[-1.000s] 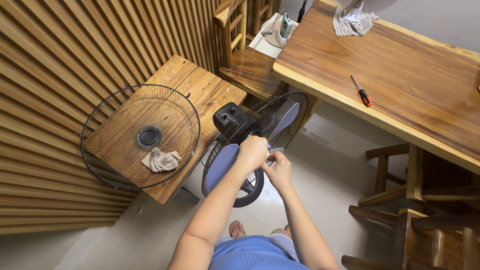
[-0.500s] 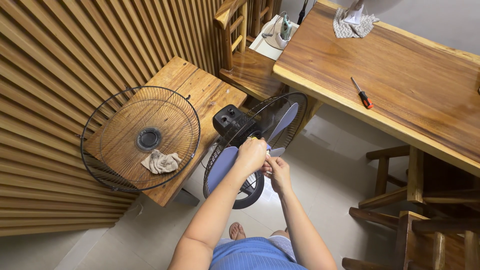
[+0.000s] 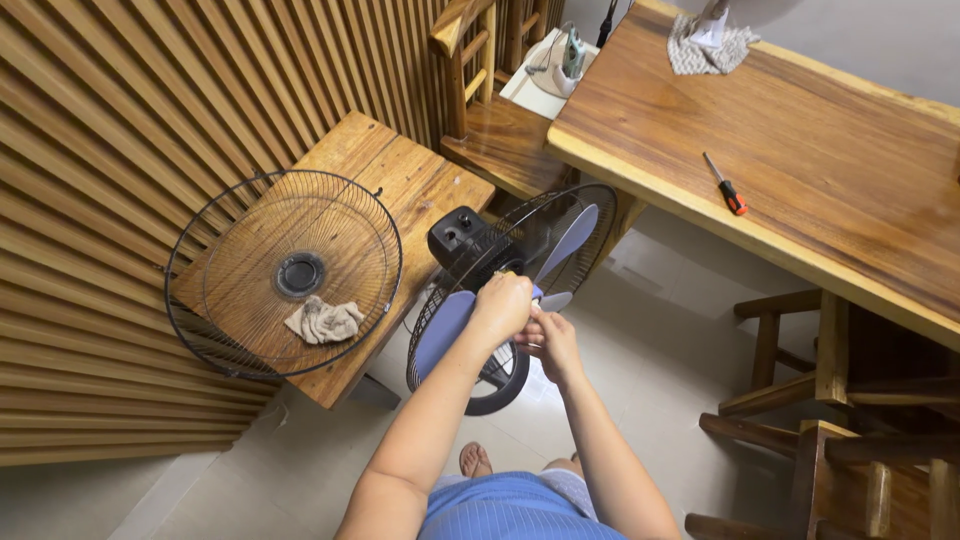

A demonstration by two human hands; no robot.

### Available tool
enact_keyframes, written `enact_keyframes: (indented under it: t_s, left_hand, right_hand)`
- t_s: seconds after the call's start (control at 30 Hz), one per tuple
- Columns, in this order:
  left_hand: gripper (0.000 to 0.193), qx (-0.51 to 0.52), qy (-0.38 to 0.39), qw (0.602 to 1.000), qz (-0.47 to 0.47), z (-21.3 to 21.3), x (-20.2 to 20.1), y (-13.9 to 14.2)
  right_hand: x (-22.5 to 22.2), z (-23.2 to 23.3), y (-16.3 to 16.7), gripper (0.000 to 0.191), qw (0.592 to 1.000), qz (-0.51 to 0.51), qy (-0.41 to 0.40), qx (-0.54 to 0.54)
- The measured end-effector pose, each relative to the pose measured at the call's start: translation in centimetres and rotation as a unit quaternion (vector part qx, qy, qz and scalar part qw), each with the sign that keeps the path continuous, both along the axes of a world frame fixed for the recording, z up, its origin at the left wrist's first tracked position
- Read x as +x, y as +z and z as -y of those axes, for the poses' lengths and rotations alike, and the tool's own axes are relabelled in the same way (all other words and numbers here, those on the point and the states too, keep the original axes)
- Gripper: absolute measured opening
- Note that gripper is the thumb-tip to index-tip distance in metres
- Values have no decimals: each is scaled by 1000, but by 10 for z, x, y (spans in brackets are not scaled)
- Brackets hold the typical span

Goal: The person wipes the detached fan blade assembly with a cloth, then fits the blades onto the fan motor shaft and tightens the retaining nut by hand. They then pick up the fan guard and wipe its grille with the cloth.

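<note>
As two hands (image 3: 530, 325) meet, three blades (image 3: 500, 285)

Blue fan blades (image 3: 563, 243) — black grille (image 3: 290, 272), beige rag (image 3: 322, 320), red-handled screwdriver (image 3: 727, 187)

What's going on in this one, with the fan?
A person stands over a floor fan whose front guard is off. Both hands meet at the hub of the blue blades: the left hand closes over the centre, and the right hand is just beside it. The removed wire grille lies on the small wooden table with a crumpled cloth in it. A screwdriver lies on the long wooden table.
</note>
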State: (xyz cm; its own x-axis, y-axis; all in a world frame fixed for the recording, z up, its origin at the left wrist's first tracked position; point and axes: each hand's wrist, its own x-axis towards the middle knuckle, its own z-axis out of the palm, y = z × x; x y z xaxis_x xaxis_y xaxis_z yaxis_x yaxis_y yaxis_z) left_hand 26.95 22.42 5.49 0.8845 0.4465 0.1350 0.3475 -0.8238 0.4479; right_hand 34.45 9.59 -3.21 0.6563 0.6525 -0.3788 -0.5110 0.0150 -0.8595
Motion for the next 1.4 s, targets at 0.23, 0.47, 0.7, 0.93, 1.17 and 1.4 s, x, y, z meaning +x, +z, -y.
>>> enact_keyframes:
  t_s: [0.23, 0.47, 0.7, 0.93, 1.17, 1.4]
  left_hand:
    - [17, 8, 10, 1000, 21, 2, -2, 2]
    - [11, 23, 9, 1000, 12, 0, 0, -3]
    - [13, -3, 17, 1000, 6, 2, -1, 0]
    - [14, 14, 6, 1000, 7, 1, -5, -1]
    - [13, 15, 12, 1000, 9, 2, -1, -4]
    - [15, -2, 14, 1000, 18, 2, -2, 1]
  right_hand:
    - [-17, 7, 19, 39, 825, 559, -57, -61]
    - [-17, 8, 26, 41, 921, 385, -56, 0]
    - [1, -2, 2, 28, 997, -67, -23, 43]
    - [-22, 8, 29, 33, 851, 519, -77, -25]
    - [-7, 2, 10, 29, 999, 36, -33, -16]
    - [-7, -2, 4, 30, 979, 192, -52, -47]
